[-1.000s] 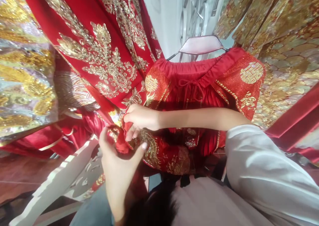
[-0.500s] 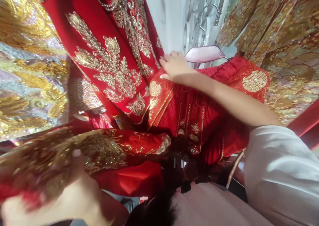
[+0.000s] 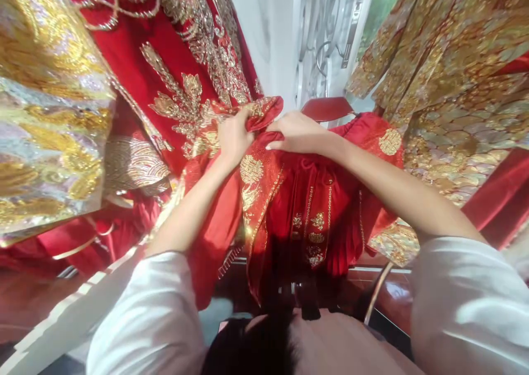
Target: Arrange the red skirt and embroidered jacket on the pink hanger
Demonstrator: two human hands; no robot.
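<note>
A red skirt with gold embroidery (image 3: 314, 199) hangs from a pink padded hanger (image 3: 328, 108) in the middle of the view. My left hand (image 3: 233, 135) is closed on a fold of red and gold cloth (image 3: 264, 108) raised to the skirt's waistband. My right hand (image 3: 295, 132) lies on the waistband just left of the hanger, fingers curled on the red fabric. Both hands are close together, a few centimetres apart. White sleeves cover both my forearms.
A red robe with heavy gold embroidery (image 3: 185, 83) hangs at the left, a gold brocade garment (image 3: 45, 116) beyond it. Gold scale-patterned garments (image 3: 454, 88) hang at the right. A white door with a scrolled metal grille (image 3: 318, 28) is behind the hanger.
My left hand rose from low at the left, carrying the embroidered cloth up to the waistband. My right hand has stayed at the top of the skirt. The view tilted upward.
</note>
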